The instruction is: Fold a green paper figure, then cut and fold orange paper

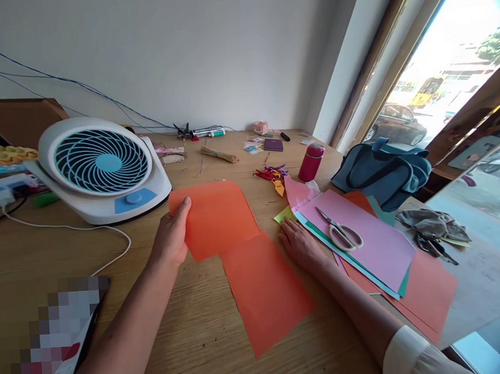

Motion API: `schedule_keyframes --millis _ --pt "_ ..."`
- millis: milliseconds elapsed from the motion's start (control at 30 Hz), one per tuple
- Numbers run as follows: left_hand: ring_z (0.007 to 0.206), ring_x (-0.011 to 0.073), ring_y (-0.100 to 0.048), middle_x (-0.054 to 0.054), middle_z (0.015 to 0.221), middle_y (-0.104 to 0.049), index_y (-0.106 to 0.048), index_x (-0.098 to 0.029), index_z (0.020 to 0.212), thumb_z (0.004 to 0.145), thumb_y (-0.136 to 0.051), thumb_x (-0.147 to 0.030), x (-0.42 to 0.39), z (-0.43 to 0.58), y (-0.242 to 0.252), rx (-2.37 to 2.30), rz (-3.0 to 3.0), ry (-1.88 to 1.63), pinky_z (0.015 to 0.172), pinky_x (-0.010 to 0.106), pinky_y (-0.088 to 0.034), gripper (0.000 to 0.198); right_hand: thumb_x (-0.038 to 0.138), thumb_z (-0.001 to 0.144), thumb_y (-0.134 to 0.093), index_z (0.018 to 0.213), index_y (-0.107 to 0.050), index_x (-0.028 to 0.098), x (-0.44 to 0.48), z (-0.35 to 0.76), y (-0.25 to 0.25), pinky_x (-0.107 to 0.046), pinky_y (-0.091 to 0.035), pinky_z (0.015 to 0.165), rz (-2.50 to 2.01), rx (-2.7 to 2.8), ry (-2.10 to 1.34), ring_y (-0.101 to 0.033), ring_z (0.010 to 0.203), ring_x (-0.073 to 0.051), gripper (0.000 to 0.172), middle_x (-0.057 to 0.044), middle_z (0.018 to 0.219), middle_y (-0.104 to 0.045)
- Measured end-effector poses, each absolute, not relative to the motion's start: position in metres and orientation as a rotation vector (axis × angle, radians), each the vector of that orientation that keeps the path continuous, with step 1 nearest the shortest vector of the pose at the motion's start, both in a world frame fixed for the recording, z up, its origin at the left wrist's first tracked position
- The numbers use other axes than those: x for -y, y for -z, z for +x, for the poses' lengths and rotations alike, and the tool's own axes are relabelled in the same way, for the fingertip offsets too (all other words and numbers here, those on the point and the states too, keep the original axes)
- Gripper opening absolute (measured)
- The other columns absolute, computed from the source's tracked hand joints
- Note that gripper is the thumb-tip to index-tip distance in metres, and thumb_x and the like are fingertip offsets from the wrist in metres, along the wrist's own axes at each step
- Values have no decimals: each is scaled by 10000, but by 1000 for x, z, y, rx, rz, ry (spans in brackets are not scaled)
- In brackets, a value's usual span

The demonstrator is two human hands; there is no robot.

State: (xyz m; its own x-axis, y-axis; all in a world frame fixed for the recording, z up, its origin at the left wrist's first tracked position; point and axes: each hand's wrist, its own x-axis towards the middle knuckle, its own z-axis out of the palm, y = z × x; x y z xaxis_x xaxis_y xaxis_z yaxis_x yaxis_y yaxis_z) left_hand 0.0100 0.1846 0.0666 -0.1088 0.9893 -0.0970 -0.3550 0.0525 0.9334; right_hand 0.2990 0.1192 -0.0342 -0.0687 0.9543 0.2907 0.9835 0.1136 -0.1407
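Observation:
My left hand (pixel 175 232) grips the left edge of an orange sheet of paper (pixel 213 214), thumb on top and fingers beneath. The sheet is lifted off the table and curves slightly. A second orange sheet (pixel 264 287) extends below it toward me; whether the two are joined I cannot tell. My right hand (pixel 298 240) lies flat at the left edge of a stack of coloured paper, its fingertips by a yellow-green piece (pixel 284 214). On the top pink sheet (pixel 375 233) of that stack rest scissors (pixel 341 233) with white handles, apart from my hand.
A white fan (pixel 105 167) stands at the left, its cable on the table. A red bottle (pixel 312 162) and a blue-grey bag (pixel 382 170) are behind the stack. Paper scraps (pixel 274 174) and a bundle of sticks (pixel 219 154) lie farther back. A pixelated tablet-like object (pixel 60 339) sits front left.

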Motion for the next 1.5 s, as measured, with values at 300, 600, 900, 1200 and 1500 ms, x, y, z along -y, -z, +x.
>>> schedule_keyframes --millis 300,600,900,1200,1500 --pt "952 275 -720 45 789 -757 -659 -201 808 703 -779 -439 -184 5 -72 -982 798 -1397 770 321 -605 286 310 993 -408 1340 -511 105 -109 273 28 -482 -329 1119 -2030 2074 143 -401 1388 -320 416 -216 1463 -476" --pt "931 241 -711 28 807 -747 -665 -201 807 704 -773 -448 -186 3 -70 -982 815 -1420 687 254 -586 288 316 983 -425 1453 -427 155 -50 250 12 -479 -370 1105 -1898 2225 22 -394 1404 -300 497 -177 1518 -423" --pt "879 197 -709 24 867 -746 -685 -197 805 741 -741 -424 -185 8 -70 -1002 820 -1445 574 188 -547 243 422 979 -424 1529 -326 157 -11 254 20 -522 -271 1177 -1871 2382 -140 -236 1475 -323 618 -135 1603 -231" --pt "875 240 -725 82 930 -768 -711 -171 954 765 -737 -447 -164 9 -62 -991 876 -1219 690 293 -590 336 435 1004 -384 1525 -331 210 0 317 30 -518 -292 1171 -1816 2335 -29 -262 1471 -296 570 -108 1592 -292" --pt "728 209 -722 75 864 -775 -735 -150 993 793 -735 -434 -117 -8 -34 -866 1001 -750 641 269 -551 348 419 976 -453 1427 -455 216 6 323 20 -590 -357 1102 -1793 2094 -64 -413 1383 -354 495 -142 1455 -513"
